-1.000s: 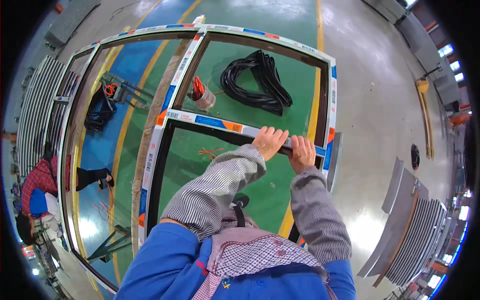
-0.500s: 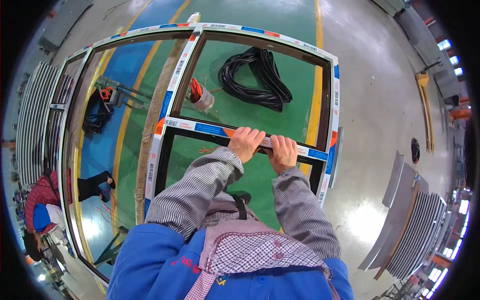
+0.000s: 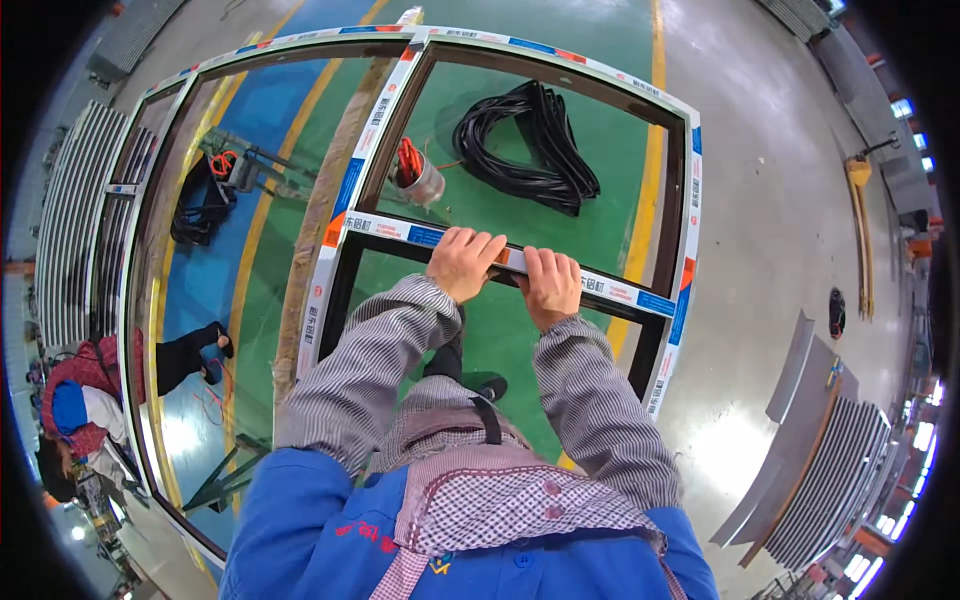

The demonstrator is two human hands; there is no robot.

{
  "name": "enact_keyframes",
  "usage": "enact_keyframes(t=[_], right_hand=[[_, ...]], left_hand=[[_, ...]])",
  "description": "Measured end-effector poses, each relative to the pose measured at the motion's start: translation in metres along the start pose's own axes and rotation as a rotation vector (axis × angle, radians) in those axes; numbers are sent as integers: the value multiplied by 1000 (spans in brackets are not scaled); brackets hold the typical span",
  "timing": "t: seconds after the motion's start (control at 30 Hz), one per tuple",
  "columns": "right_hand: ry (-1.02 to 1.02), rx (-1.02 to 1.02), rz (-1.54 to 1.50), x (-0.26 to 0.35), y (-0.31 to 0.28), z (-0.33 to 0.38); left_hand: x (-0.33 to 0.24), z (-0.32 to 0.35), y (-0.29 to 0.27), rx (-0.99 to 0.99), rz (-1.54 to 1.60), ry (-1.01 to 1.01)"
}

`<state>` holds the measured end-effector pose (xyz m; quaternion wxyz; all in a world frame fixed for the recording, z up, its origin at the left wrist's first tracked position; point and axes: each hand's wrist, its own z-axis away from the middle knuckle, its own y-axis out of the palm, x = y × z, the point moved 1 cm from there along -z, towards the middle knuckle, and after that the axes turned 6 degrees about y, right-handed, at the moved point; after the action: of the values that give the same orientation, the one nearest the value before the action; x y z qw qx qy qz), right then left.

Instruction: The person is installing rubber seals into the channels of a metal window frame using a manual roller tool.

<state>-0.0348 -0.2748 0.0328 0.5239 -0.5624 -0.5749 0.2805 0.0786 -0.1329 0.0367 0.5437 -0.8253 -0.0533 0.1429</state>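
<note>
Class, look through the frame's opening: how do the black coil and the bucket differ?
Colour: the coil is black, while the bucket is greyish, with red things sticking out.
Shape: the coil is a loose bundle of loops; the bucket is a round container.
Size: the coil spreads wider than the bucket.
Shared: both are on the green floor, seen through the same opening of the frame.

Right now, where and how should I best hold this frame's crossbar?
Probably mid-length on the crossbar, from the near side, curling over its top: it's a straight, narrow bar between two openings. Your left hand and right hand hold it there.
</note>
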Motion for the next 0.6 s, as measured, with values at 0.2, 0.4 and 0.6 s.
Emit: enact_keyframes(t=[0.2,0.4,0.6], right_hand=[[52,50,49,9,2,2],[-55,-37,128,14,14,-8],[-6,-26,81,20,13,-9]], left_hand=[[1,9,4,35,-84,41],[13,7,8,74,-145,80],[13,7,3,14,-98,53]])
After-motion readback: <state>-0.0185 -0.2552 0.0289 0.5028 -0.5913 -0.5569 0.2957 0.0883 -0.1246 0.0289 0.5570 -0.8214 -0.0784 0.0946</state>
